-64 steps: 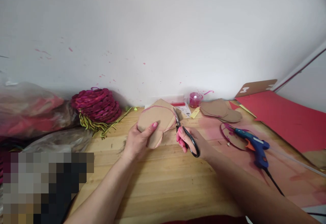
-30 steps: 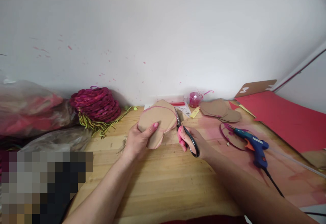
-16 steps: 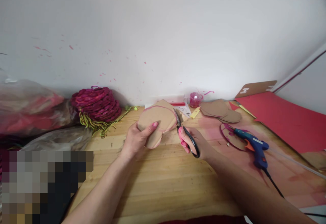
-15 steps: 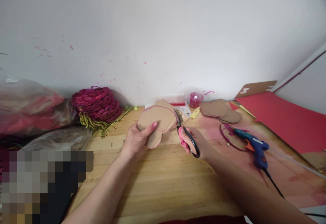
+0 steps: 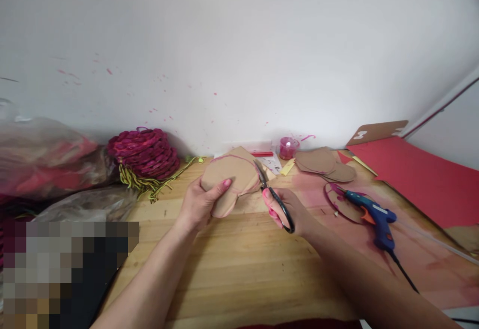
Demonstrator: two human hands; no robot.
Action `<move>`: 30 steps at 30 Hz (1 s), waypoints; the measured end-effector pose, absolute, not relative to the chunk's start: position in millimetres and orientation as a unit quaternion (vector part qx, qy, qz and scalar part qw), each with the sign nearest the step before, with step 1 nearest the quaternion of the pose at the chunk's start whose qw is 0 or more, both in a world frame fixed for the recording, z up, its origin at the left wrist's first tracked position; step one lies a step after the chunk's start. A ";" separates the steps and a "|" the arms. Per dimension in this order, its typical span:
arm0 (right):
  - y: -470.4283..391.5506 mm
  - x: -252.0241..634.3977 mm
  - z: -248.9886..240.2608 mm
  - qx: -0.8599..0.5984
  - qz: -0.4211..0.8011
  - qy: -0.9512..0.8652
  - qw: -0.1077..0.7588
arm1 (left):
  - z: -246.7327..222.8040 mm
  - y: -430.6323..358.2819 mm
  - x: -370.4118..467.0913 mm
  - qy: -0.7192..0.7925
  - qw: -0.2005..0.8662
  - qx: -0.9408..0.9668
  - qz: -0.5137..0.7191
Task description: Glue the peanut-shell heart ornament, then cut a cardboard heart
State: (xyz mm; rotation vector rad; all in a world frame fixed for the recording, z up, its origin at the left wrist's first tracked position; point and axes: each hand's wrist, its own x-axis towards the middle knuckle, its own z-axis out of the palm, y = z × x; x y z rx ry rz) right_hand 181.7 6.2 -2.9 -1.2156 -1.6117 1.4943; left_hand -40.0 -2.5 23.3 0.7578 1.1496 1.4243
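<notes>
A piece of brown cardboard [image 5: 232, 174] with a rounded outline drawn in pink is held over the wooden table by my left hand [image 5: 202, 201], thumb on top and fingers beneath. My right hand [image 5: 286, 209] is closed on black-handled scissors [image 5: 281, 204]. The scissor blades lie at the right edge of the cardboard, beside the pink line. Pink stains show on the fingers of my right hand. The lower part of the cardboard narrows to a rounded lobe near my left thumb.
A blue glue gun [image 5: 374, 214] lies on a cardboard disc at the right, near cut cardboard shapes [image 5: 316, 162] and red sheets [image 5: 426, 174]. A pink cup [image 5: 288, 148] stands by the wall. At the left are a magenta braided bundle [image 5: 144, 153] and plastic bags [image 5: 48, 154].
The view has shifted slightly. The scissors and the cardboard have barely moved relative to each other; both hands keep their hold.
</notes>
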 end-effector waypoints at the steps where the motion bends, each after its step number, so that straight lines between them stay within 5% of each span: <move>1: 6.3 181.7 -2.9 -0.460 0.567 -0.609 0.309 | 23.3 -2.2 -41.5 0.484 0.550 0.323 0.599; 30: 1.9 178.7 3.2 -0.477 0.537 -0.637 0.278 | 36.9 -0.6 -65.0 0.497 0.571 0.354 0.549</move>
